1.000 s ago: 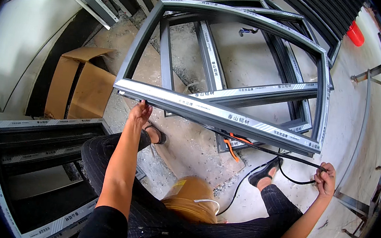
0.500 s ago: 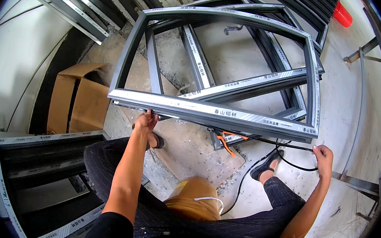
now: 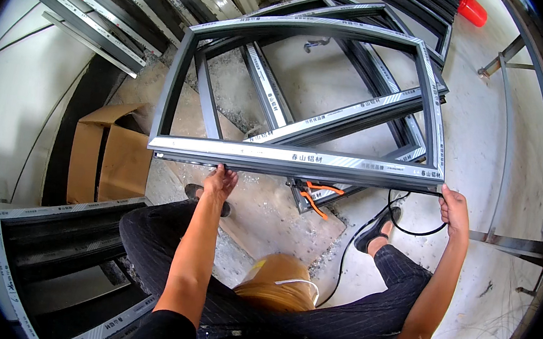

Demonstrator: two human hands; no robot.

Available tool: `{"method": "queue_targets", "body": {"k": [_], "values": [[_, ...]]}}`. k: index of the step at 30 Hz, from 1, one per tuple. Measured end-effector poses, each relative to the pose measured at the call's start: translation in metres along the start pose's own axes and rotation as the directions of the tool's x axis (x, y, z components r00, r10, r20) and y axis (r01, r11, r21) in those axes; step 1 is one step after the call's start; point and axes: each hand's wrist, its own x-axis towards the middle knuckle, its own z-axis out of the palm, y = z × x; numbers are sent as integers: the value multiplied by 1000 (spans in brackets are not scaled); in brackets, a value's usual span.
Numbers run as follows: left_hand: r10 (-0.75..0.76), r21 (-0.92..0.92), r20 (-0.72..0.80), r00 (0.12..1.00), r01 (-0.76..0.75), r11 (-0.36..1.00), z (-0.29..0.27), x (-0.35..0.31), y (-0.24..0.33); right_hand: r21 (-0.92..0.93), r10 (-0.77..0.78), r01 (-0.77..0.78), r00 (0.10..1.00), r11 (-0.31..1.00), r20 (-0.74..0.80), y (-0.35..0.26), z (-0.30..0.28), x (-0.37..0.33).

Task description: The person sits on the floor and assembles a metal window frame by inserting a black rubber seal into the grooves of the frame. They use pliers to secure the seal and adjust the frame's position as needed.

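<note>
A dark grey metal window frame point(image 3: 299, 157) with white film strips lies on top of a stack of similar frames before me. Along its near edge runs a thin black rubber strip point(image 3: 421, 192), whose loose length loops down on the right. My right hand point(image 3: 454, 211) is closed round the strip just beside the frame's near right corner. Left of the middle of that edge, my left hand point(image 3: 220, 181) presses its thumb and curled fingers against the strip at the frame's side; its fingertips are partly hidden.
Orange-handled pliers point(image 3: 315, 203) rest on a frame below. Between my legs stands a yellowish-brown bucket point(image 3: 279, 281). More frames point(image 3: 61, 214) lean at the lower left, beside an open cardboard box point(image 3: 129, 167). Long metal profiles point(image 3: 90, 11) lie at the back left; a metal rack point(image 3: 519, 242) stands right.
My right hand has moved up to the frame's corner, drawing the strip against the near edge. My left hand has shifted slightly right along that edge. The whole view has shifted a little.
</note>
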Motion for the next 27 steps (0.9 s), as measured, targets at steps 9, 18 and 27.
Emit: {"method": "queue_targets", "body": {"k": [9, 18, 27], "values": [[174, 203, -93, 980, -153, 967, -26, 18, 33, -319, -105, 54, 984, 946, -146, 24, 2, 17], [176, 116, -280, 944, -148, 982, -136, 103, 151, -406, -100, 30, 983, 913, -152, 37, 8, 43], [17, 275, -53, 998, -2, 961, -56, 30, 20, -492, -111, 60, 991, 869, -74, 33, 5, 40]]}}
